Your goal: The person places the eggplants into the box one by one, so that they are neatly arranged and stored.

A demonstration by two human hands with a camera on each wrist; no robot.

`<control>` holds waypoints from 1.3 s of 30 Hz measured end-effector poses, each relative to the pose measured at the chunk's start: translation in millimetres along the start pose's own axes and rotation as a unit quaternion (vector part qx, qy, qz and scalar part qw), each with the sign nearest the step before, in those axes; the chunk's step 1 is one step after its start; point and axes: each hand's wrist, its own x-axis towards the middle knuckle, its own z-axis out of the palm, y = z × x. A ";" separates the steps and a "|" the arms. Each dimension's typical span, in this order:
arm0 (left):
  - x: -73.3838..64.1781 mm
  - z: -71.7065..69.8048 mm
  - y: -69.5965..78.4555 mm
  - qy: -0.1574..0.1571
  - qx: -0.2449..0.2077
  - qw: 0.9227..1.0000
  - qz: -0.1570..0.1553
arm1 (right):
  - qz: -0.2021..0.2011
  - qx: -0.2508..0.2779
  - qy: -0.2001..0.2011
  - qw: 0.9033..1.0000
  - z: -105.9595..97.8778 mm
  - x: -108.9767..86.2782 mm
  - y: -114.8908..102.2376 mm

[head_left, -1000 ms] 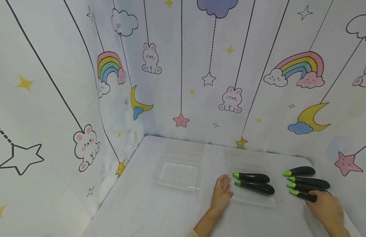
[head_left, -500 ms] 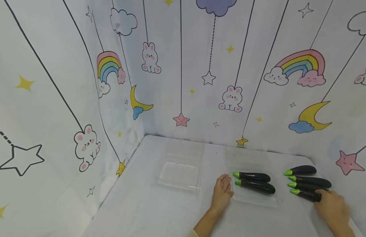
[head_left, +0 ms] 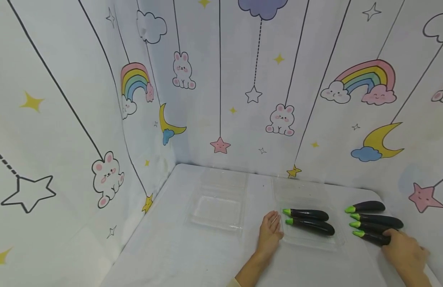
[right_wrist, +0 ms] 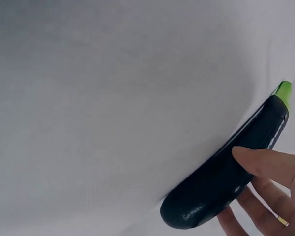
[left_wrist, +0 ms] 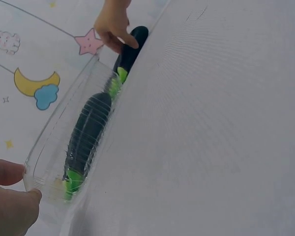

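Eggplant (head_left: 375, 238) to the right of the box (head_left: 309, 240), closest to the person in a row of four, its green stem (right_wrist: 284, 92) pointing toward the box. The right hand (head_left: 404, 249) grips it, thumb about mid-body and fingers on the opposite side, leaving stem and blunt end free. Glossy highlights on the dark skin suggest it could slip if pinched at the tips; it probably feels firm, fairly light if it is a model, a little heavier if real. The thick half likely carries most of the weight, so a hold around the middle, slightly toward the blunt end, should balance best. The stem looks narrow and makes a poor handle.

Three others (head_left: 377, 220) lie just beyond it, also right of the box. Inside the box, a pair (head_left: 311, 227) rests side by side, stems to the left.

At the box's left end, the left hand (head_left: 269, 235) pinches the edge between thumb and finger. The clear, thin plastic probably flexes and dents easily, so a light hold on the rim suits it. Its lid (head_left: 300, 189) is open at the far side. Left of the box, a second clear container (head_left: 214, 226) stands open on the white counter (head_left: 171, 255); behind the box rises a printed backdrop (head_left: 199, 119).
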 end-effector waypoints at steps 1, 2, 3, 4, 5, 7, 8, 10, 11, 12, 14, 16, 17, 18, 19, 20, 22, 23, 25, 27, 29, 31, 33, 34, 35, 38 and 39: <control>-0.1 0.0 -0.2 0.001 -0.001 1.000 0.000 | 0.001 -0.001 -0.004 1.000 -0.4 -0.1 0.0; 0.0 -0.1 -0.5 0.001 -0.001 1.000 -0.001 | 0.004 -0.004 -0.006 1.000 -0.5 -0.7 -0.9; 0.0 -0.3 -0.8 0.001 -0.002 1.000 0.000 | 0.006 -0.006 -0.011 1.000 -0.7 -1.4 -1.2; 0.0 -0.5 -1.0 0.002 -0.004 1.000 0.000 | 0.006 -0.006 -0.015 1.000 -1.5 -1.9 -1.2; 0.0 -0.6 -1.2 0.002 -0.004 1.000 0.001 | 0.006 -0.005 -0.017 1.000 -1.8 -2.4 -1.2; 0.2 -0.9 -1.5 0.003 -0.004 1.000 0.000 | 0.006 -0.008 -0.021 1.000 -2.8 -3.0 -1.1; 0.3 -1.0 -1.5 0.002 -0.004 1.000 0.000 | 0.004 -0.006 -0.023 1.000 -4.0 -3.5 -0.8; 0.3 -1.0 -1.3 0.002 -0.002 1.000 0.001 | -0.002 -0.002 -0.027 1.000 -6.5 -3.4 0.5; 0.4 -1.0 -1.2 0.002 -0.001 1.000 0.001 | -0.006 0.001 -0.027 1.000 -7.3 -3.3 1.2; 0.4 -1.0 -1.1 0.001 -0.001 1.000 0.001 | -0.011 0.003 -0.028 1.000 -8.0 -3.4 2.0; 0.5 -0.9 -1.1 0.000 -0.001 1.000 0.002 | -0.021 0.011 -0.028 0.999 -9.6 -3.3 3.7; 0.7 -0.7 -1.1 -0.002 0.000 1.000 0.002 | -0.022 0.011 -0.024 0.999 -10.1 -3.6 4.2; 0.7 -0.7 -1.1 -0.003 0.001 1.000 0.003 | -0.024 0.013 -0.022 0.999 -11.0 -3.9 4.3; 0.7 -0.6 -1.2 -0.004 0.002 1.000 0.003 | -0.024 0.014 -0.021 0.999 -12.2 -4.7 4.0; 0.8 -0.6 -1.2 -0.004 0.002 1.000 0.003 | -0.023 0.013 -0.019 0.999 -13.7 -5.1 3.2; 0.7 -0.5 -1.2 -0.003 0.002 1.000 0.002 | -0.021 0.012 -0.016 1.000 -15.2 -6.3 1.8; 0.5 -0.3 -1.1 -0.001 0.002 1.000 0.002 | -0.019 0.011 -0.012 1.000 -18.9 -8.9 -1.2; 0.5 -0.3 -1.1 0.000 0.002 1.000 0.002 | -0.020 0.012 -0.008 1.000 -20.6 -10.5 -2.7; 0.4 -0.2 -1.0 0.003 0.000 1.000 0.001 | -0.023 0.013 0.002 1.000 -23.8 -13.4 -5.9; 0.2 -0.1 -0.6 0.004 0.000 1.000 0.000 | -0.031 0.017 0.014 0.999 -27.2 -16.1 -8.0; -0.1 0.0 -0.4 0.003 0.001 1.000 0.000 | -0.041 0.023 0.028 0.999 -29.7 -17.8 -9.2; -0.2 0.0 -0.1 0.003 0.001 1.000 -0.001 | -0.048 0.026 0.039 0.998 -32.3 -18.9 -10.1; -0.3 0.2 0.2 0.003 0.002 1.000 0.000 | -0.057 0.030 0.054 0.997 -33.9 -19.4 -10.4; -0.3 0.2 0.2 0.003 0.003 1.000 0.000 | -0.060 0.032 0.059 0.996 -34.4 -19.7 -10.7; -0.3 0.3 0.1 0.004 0.003 1.000 -0.001 | -0.063 0.034 0.064 0.995 -35.3 -19.8 -10.9; -0.2 0.5 -0.1 0.005 0.004 1.000 0.000 | -0.070 0.036 0.081 0.994 -38.1 -20.6 -13.2; 0.0 0.5 -0.2 0.006 0.004 1.000 0.000 | -0.070 0.036 0.083 0.993 -38.8 -21.4 -14.4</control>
